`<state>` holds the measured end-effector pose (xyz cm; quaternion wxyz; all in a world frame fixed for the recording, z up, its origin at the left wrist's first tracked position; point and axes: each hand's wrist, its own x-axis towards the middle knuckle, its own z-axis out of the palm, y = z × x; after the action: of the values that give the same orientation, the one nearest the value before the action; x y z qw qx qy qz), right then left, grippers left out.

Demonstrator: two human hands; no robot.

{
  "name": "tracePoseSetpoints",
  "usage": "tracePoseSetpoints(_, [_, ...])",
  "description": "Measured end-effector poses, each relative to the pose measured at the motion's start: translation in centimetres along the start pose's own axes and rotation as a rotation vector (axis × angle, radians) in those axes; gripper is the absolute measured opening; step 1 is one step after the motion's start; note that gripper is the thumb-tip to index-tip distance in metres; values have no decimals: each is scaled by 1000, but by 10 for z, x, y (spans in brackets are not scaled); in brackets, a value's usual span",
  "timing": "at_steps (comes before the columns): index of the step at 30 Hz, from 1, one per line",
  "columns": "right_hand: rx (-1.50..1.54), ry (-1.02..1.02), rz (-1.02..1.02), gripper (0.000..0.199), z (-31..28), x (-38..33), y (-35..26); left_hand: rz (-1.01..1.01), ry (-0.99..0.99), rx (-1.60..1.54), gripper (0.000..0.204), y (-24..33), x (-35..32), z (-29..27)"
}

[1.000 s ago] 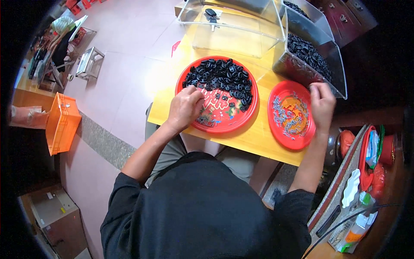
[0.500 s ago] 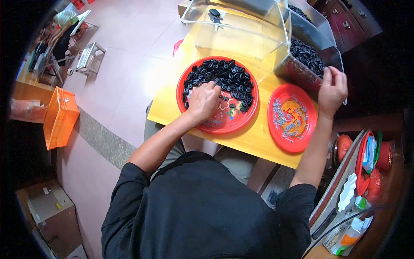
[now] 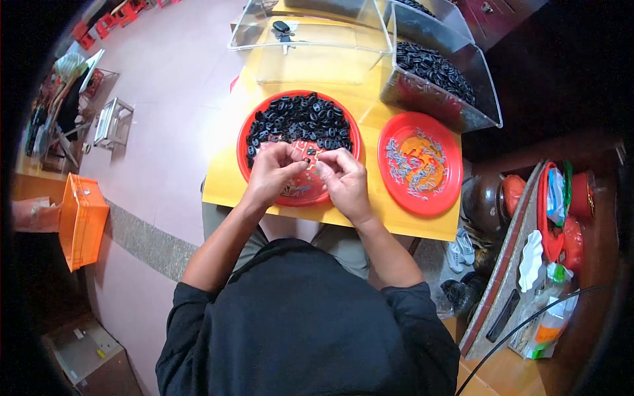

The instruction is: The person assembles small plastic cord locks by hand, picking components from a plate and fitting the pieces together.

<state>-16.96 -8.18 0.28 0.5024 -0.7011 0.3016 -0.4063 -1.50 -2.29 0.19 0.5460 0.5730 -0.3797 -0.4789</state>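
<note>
Over the near part of a round red tray (image 3: pixel 357 135), my two hands are close together. My left hand (image 3: pixel 267 175) pinches a small black plastic piece (image 3: pixel 306 160) between thumb and forefinger. Facing it, my right hand (image 3: pixel 347 185) has its thumb and forefinger pressed together; I cannot make out what is in them. Many similar oval black plastic pieces (image 3: pixel 297 115) are heaped in the tray's far half. To the right, a red plate (image 3: pixel 450 178) bears a scatter of thin grey slivers (image 3: pixel 396 158).
A clear bin (image 3: pixel 485 99) full of black pieces stands behind the plate on the yellow table (image 3: pixel 221 175). Another clear bin (image 3: pixel 310 47) stands at the back, with a black key fob (image 3: pixel 281 26) showing there. An orange crate (image 3: pixel 84 211) is at the left.
My right hand has come from the bin of black pieces to the tray, beside my left. My left hand has lifted a black piece off the heap's edge. The whole view has shifted.
</note>
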Motion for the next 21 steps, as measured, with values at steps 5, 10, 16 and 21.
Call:
tracePoseSetpoints(5, [484, -47, 360, 7, 11, -14, -5, -56, -26, -324, 9, 3, -28, 11])
tracePoseSetpoints(10, [610, 20, 417, 5, 20, -22, -4, -37, 30, -354, 6, 7, -45, 13])
tracePoseSetpoints(16, [509, 70, 422, 11, 0, -18, -7, 98, 188, -163, 6, 2, -52, -39])
tracePoseSetpoints(21, [507, 104, 359, 5, -18, -17, -2, 163, 384, 117, 4, -4, -56, -75])
